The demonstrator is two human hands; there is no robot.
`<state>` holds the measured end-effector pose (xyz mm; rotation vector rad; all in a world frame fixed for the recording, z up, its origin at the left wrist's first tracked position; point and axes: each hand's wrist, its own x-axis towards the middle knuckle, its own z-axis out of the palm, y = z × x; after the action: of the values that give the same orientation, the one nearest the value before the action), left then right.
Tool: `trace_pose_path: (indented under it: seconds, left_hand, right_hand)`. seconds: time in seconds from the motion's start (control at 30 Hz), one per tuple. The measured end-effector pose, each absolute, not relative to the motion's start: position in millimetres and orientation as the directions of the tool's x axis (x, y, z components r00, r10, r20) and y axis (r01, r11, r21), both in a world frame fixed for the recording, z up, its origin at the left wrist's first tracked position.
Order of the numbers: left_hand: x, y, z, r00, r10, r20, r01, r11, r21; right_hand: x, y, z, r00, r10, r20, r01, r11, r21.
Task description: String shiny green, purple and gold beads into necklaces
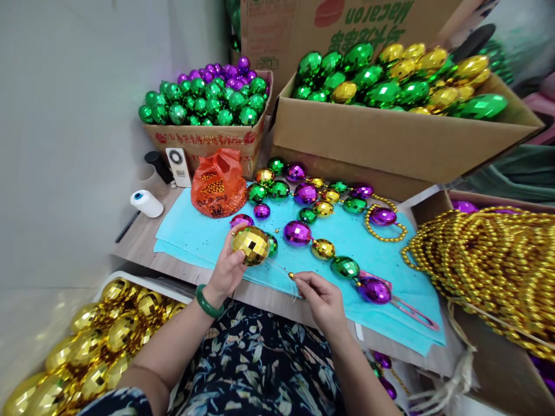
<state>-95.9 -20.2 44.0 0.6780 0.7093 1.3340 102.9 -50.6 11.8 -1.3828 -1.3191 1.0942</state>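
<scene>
- Two hands work over the counter (143, 237): the left hand (228, 268) has its grip clasped around a gold faceted ball (250, 245).
- Right hand (318, 294) pinches a small gold bead (291, 275) on a thin thread (277, 267).
- Ball lies up-left of the bead, thread running between; the left hand is nearer.

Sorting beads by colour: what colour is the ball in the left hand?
Gold, faceted ball, held in the left hand; head view.

both hands (228, 268) raised, fingers pinched
</scene>
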Motion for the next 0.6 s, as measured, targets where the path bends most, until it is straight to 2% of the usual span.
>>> trace_pose_path:
  seconds: [0.1,0.27,0.6]
  left_hand:
    - [-94.5,-19.7,44.7,0.037,0.999,0.002,-0.577,0.02,0.817]
    - [-97.7,-17.9,43.7,0.09,0.996,0.005,-0.566,0.047,0.823]
    - [-102.6,-24.5,40.1,0.098,0.988,0.117,-0.555,-0.044,0.831]
  right_hand:
    - [102.6,-51.1,13.6,0.057,0.998,-0.002,0.212,-0.014,-0.977]
    - [106.5,-50.7,16.3,0.002,1.0,0.024,0.24,0.023,-0.971]
    - [101.1,-48.3,16.1,0.017,1.0,-0.009,0.175,-0.012,-0.985]
